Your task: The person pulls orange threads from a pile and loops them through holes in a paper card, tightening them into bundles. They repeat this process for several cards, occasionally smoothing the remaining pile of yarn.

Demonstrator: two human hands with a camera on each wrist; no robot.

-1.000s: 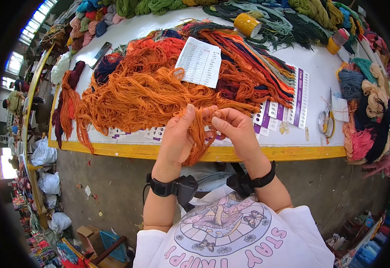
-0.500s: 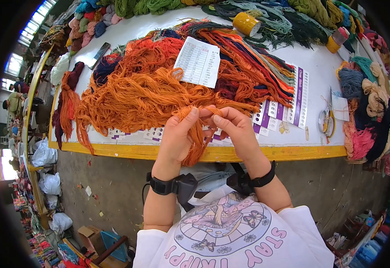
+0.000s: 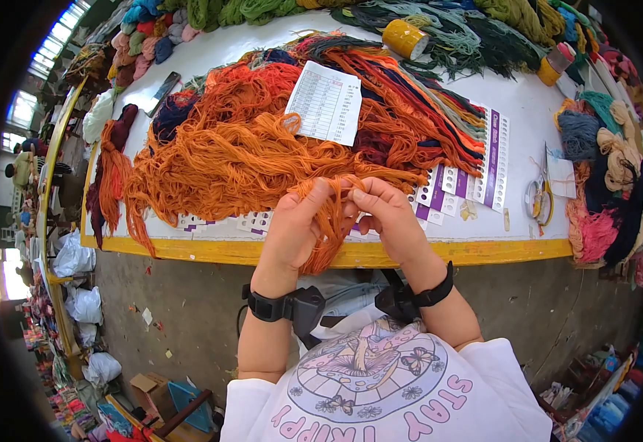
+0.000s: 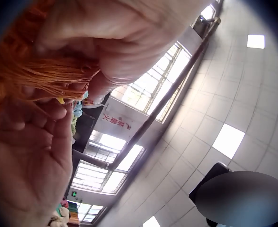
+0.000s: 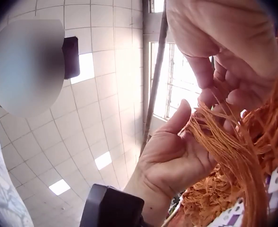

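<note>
In the head view, my left hand (image 3: 289,225) holds a hank of orange thread (image 3: 326,239), its thumb laid over the top and the strands hanging past the table's front edge. Beside it, my right hand (image 3: 396,215) pinches a few strands at the hank's upper end between thumb and index finger. The right wrist view shows the strands (image 5: 231,146) fanning down across the left palm. Both hands' fingertips meet close together there. Just beyond them lies a big loose pile of orange thread (image 3: 225,166) on the white table (image 3: 527,110).
A printed paper list (image 3: 327,103) rests on the pile. Purple-and-white hole-punched cards (image 3: 492,158) stick out from under the threads. Scissors (image 3: 539,193) lie at the right, a yellow tape roll (image 3: 406,40) at the back, and a phone (image 3: 164,90) at the left. Coloured hanks (image 3: 601,155) border the table.
My left thumb has shifted slightly right, toward the right hand's fingertips, over the top of the hank. The right hand keeps its pinch in nearly the same place.
</note>
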